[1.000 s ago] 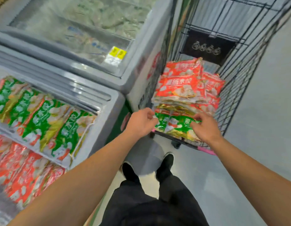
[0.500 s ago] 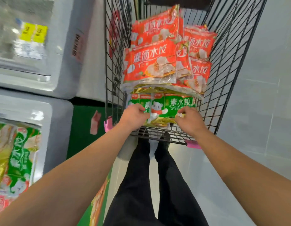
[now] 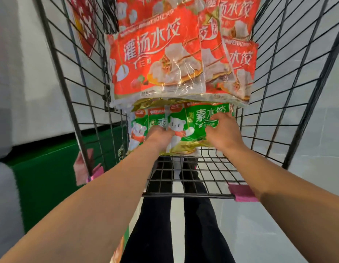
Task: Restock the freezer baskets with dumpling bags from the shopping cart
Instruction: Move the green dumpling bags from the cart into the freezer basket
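A green plastic dumpling bag printed with a white bear is gripped at its near end by both hands inside the black wire shopping cart: the left hand is curled round its left edge, while the right hand is pressed on its right half with fingers bent over it. A second green bag is seen just to the left, touching it. Both are partly covered by a stack of red plastic dumpling bags piled further into the cart.
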